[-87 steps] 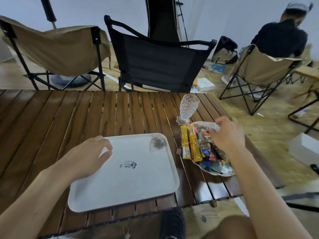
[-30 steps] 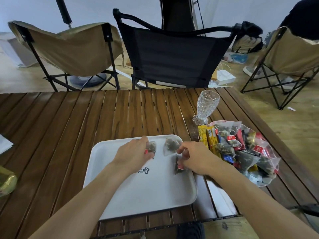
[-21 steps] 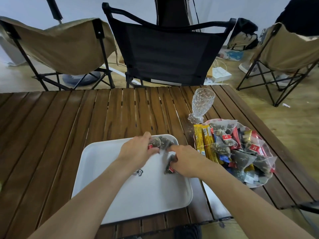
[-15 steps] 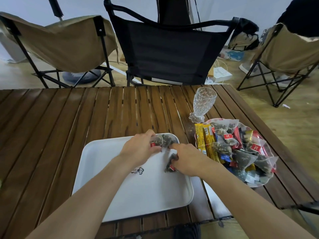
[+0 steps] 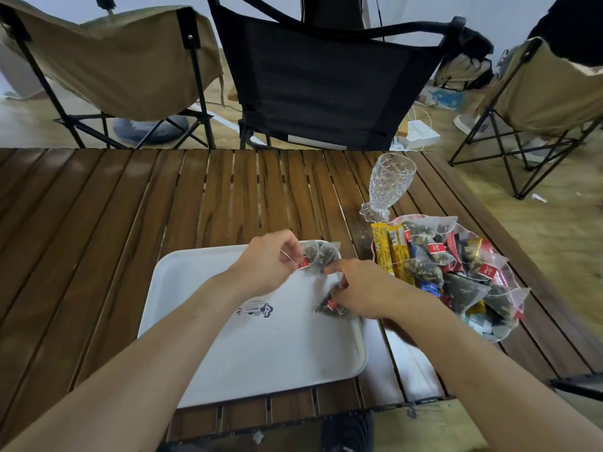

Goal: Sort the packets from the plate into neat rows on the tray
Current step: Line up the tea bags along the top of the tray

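A white tray lies on the wooden table in front of me. At its far right corner my left hand pinches the red tag of a clear tea-bag packet. A second tea-bag packet lies right beside it, touched by my right forefinger. My right hand also holds a third tea-bag packet against the tray under its curled fingers. To the right stands a clear plate heaped with tea bags, yellow sticks and red and dark sachets.
A cut-glass goblet stands just behind the plate. A black folding chair and two tan chairs ring the table's far side. A person sits at the upper right. The table's right edge runs close past the plate.
Both hands have shifted slightly toward the tray's far right corner. The two upper tea bags now lie closer together; the third stays under my right hand.
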A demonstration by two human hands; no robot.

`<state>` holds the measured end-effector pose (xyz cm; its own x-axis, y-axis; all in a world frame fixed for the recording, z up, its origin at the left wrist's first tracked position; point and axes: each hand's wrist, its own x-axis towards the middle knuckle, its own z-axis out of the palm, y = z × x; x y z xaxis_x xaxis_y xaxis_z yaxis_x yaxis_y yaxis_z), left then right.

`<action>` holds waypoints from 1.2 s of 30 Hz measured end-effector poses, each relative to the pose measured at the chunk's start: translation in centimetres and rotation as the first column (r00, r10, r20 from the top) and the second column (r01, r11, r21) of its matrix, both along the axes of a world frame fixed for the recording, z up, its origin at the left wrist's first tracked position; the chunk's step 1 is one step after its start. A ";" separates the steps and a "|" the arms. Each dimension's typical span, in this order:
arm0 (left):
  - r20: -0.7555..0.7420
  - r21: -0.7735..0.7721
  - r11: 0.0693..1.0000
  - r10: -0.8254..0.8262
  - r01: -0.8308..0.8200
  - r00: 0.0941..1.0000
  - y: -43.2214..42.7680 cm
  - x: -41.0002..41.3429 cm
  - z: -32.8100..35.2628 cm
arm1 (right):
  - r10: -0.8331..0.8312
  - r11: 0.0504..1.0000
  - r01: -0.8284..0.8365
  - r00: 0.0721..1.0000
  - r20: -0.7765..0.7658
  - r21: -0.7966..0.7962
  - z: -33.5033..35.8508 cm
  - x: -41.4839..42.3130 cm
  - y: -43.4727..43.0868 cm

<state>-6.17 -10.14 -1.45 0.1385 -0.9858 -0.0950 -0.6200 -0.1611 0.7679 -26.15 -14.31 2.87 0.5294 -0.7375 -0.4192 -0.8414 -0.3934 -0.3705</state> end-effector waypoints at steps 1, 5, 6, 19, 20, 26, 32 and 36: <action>-0.007 0.002 1.000 -0.010 0.010 1.000 0.0 0.1 0.0 | 0.003 1.000 -0.003 1.000 -0.001 0.000 0.1 -0.1 -0.1; -0.008 0.002 1.000 -0.014 0.014 1.000 0.4 0.9 0.1 | 0.009 1.000 -0.009 1.000 -0.003 -0.006 0.8 -0.2 -0.2; -0.003 0.000 1.000 -0.016 0.016 1.000 0.5 1.1 0.1 | 0.020 1.000 -0.020 1.000 -0.005 -0.014 0.9 -0.2 -0.2; 0.029 0.091 0.996 -0.012 0.009 1.000 3.3 3.7 1.6 | -0.059 0.990 0.035 0.983 0.172 0.140 0.8 0.1 0.8; 0.041 0.104 0.995 -0.001 -0.003 0.999 3.7 4.1 1.7 | -0.109 0.985 0.072 0.965 0.239 0.158 0.6 0.6 1.1; 0.087 0.179 0.983 0.032 -0.047 0.996 5.9 6.3 1.5 | -0.315 0.935 0.217 0.870 0.378 0.280 0.5 2.9 1.6; 0.217 0.305 0.951 -0.111 0.040 0.970 6.7 4.6 1.6 | -0.278 0.960 0.269 0.915 0.293 0.072 1.2 0.8 -0.3; 0.337 0.295 0.953 -0.168 0.066 0.926 5.9 2.3 1.4 | -0.282 0.958 0.284 0.914 0.291 0.035 1.0 -0.2 -0.9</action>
<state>-3.88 -4.23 -0.08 0.0987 -0.9392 -0.3288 -0.8697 -0.2420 0.4302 -26.37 -15.23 3.92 0.3957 -0.8770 -0.2727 -0.7742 -0.1588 -0.6126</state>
